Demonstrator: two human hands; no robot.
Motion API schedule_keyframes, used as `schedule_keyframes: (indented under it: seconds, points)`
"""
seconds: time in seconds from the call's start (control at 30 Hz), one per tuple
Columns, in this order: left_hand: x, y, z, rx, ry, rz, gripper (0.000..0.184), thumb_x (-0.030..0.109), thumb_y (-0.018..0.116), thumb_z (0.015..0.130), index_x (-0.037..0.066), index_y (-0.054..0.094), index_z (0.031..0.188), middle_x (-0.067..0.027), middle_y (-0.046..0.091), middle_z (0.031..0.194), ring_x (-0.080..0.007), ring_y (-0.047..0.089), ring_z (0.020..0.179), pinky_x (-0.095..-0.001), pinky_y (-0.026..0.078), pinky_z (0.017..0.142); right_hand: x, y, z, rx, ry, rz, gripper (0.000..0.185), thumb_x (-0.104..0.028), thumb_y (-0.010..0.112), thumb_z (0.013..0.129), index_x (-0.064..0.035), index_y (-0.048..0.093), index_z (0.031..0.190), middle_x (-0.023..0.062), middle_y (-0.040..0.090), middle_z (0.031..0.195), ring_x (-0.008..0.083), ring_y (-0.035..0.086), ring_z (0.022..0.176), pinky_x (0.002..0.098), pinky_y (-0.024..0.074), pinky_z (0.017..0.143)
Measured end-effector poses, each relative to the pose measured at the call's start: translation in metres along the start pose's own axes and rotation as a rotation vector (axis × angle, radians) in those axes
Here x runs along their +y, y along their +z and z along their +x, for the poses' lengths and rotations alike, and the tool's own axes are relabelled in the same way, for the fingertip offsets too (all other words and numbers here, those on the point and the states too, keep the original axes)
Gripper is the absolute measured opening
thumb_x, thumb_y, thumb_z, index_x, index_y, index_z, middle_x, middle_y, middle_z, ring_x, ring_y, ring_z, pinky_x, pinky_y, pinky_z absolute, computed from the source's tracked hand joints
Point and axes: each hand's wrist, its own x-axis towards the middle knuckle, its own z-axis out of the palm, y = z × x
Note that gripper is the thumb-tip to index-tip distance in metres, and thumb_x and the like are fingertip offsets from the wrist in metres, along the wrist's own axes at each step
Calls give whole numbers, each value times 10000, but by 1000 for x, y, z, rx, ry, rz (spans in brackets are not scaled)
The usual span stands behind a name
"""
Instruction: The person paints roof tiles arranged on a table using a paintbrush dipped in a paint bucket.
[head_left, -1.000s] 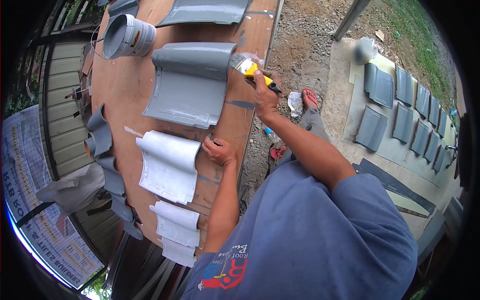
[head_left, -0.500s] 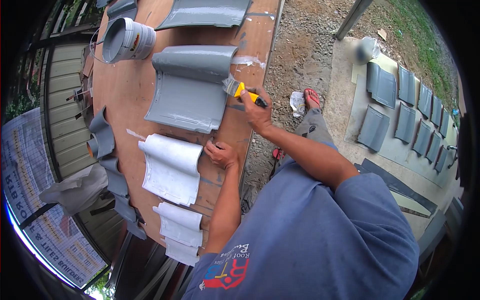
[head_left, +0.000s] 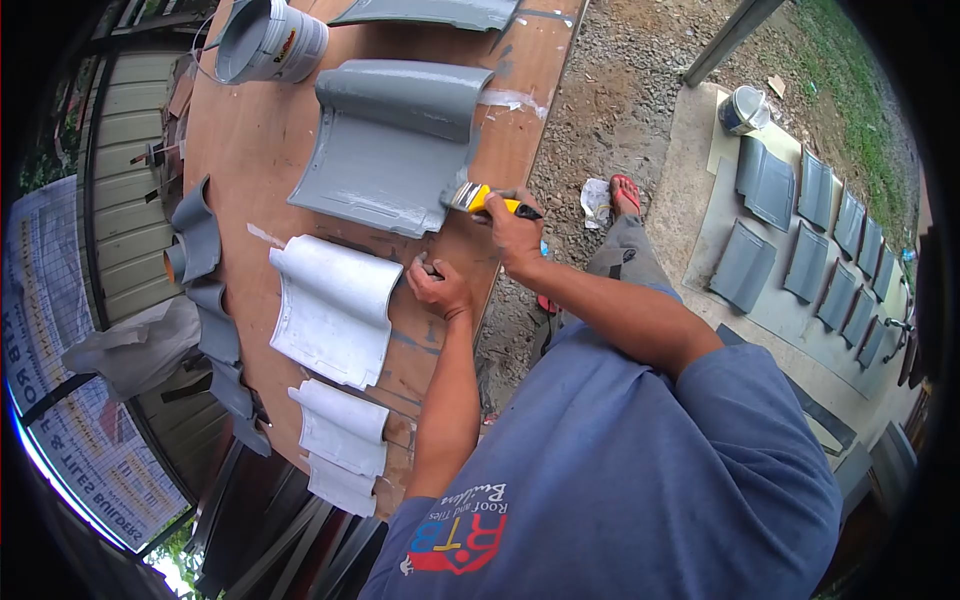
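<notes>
Brown tabletop (head_left: 245, 140), paintbrush handle (head_left: 476, 198) partly hidden by right hand (head_left: 515, 230)

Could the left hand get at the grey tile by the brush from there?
Probably yes: the left hand is close to the near edge of the grey tile, with nothing visible standing between them.

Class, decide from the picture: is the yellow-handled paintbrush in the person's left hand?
No: the right hand grips the yellow-handled paintbrush, while the left hand is beside the white, wavy tile.
</notes>
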Motion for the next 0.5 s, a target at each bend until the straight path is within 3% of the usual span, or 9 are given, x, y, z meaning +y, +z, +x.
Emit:
schedule_keyframes:
  seconds: [0.07,0.1,0.17,0.23,0.3,0.37,0.43,0.5]
  points:
    - [-3,3,0,-7,-32,-25,312,96,645,871,-34,658,1154,-227,651,1068,-407,669,813,-483,545,695,14,0,-11,-38,163,51,188,-126,693,960,30,602,1014,154,718,937,209,738,766,332,660,665]
    - [-13,9,-1,41,49,-7,309,91,647,869,-34,658,1152,-227,654,1072,-407,673,823,-482,548,701,6,-5,-15,-38,163,49,188,-126,693,960,30,602,1014,154,718,937,209,738,766,332,660,665]
    - [-14,8,-3,95,126,8,307,86,648,868,-34,659,1150,-227,656,1076,-406,677,833,-481,552,706,-19,-20,-20,-114,362,77,191,-112,690,947,33,588,1020,163,713,949,236,744,771,353,683,683]
    - [1,0,-3,-1,-44,-48,309,111,647,878,-37,657,1149,-235,659,1083,-425,676,890,-496,554,761,-21,-25,-11,-123,316,111,212,-113,687,945,33,573,1049,169,707,969,253,749,783,360,691,692]
    - [1,-1,-3,-8,-68,-59,305,131,659,879,-34,668,1136,-233,657,1071,-421,671,899,-499,550,774,-17,-20,-3,73,197,142,211,-111,687,942,26,573,1054,175,707,993,264,757,811,355,693,691]
    - [-6,4,-1,-16,-81,-71,304,152,671,880,-31,680,1122,-231,656,1058,-418,666,907,-501,547,786,-8,-9,-7,86,230,129,186,-93,693,957,2,572,1062,168,716,1010,273,759,825,362,692,711]
    - [-22,13,-3,72,75,-40,309,152,667,889,-47,671,1125,-244,653,1041,-429,654,936,-520,533,819,-4,-7,-22,-36,501,116,200,-94,698,953,1,568,1072,175,714,1027,281,758,826,361,694,716]
    - [-27,10,-5,30,89,-32,311,148,666,887,-53,667,1124,-245,653,1030,-430,652,938,-520,530,821,-5,-14,-30,-97,525,108,202,-102,706,949,1,574,1063,165,708,1036,287,757,822,360,695,710]
